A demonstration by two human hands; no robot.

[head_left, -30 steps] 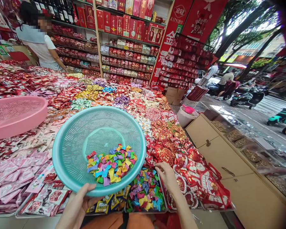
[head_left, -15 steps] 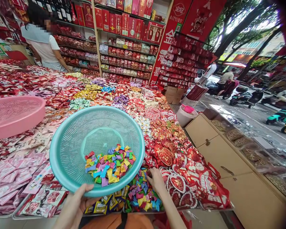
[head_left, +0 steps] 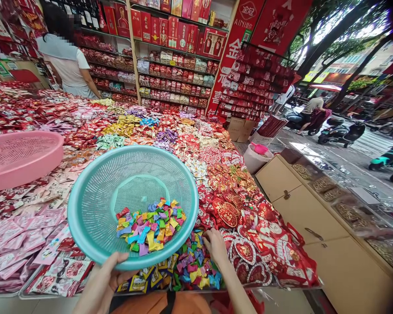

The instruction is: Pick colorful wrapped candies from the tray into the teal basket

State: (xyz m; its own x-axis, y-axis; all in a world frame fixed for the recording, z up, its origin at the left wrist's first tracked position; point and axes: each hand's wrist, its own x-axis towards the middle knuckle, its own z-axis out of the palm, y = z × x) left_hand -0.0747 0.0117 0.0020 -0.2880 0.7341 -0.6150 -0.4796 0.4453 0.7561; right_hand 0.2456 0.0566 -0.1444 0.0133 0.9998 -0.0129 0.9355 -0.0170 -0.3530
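A green plastic mesh basket (head_left: pixel 91 174) tilts toward me over the packets, with a heap of small colourful wrapped candies (head_left: pixel 150 224) at its near side. My left hand (head_left: pixel 106 274) grips the near rim, thumb on top and fingers underneath. Just right of the basket, my right hand (head_left: pixel 216 247) touches a pile of the same kind of candies (head_left: pixel 196 264). Its fingers are bent and slightly apart; the tips are partly hidden, and I see nothing held. Yellow-and-dark wrapped sweets (head_left: pixel 144 279) lie below the basket.
A pink basket (head_left: pixel 29 168) rests at the left on pink and red packets. Red heart-shaped packets (head_left: pixel 227 212) lie right of my hand. Cabinets (head_left: pixel 314 226) stand beyond the table's right edge. At the back left a person (head_left: pixel 67 65) faces stocked shelves (head_left: pixel 177 69).
The view has shifted very slightly. My right hand has barely moved over the candies, and the left stays on the basket rim. The person at the back has turned their head away.
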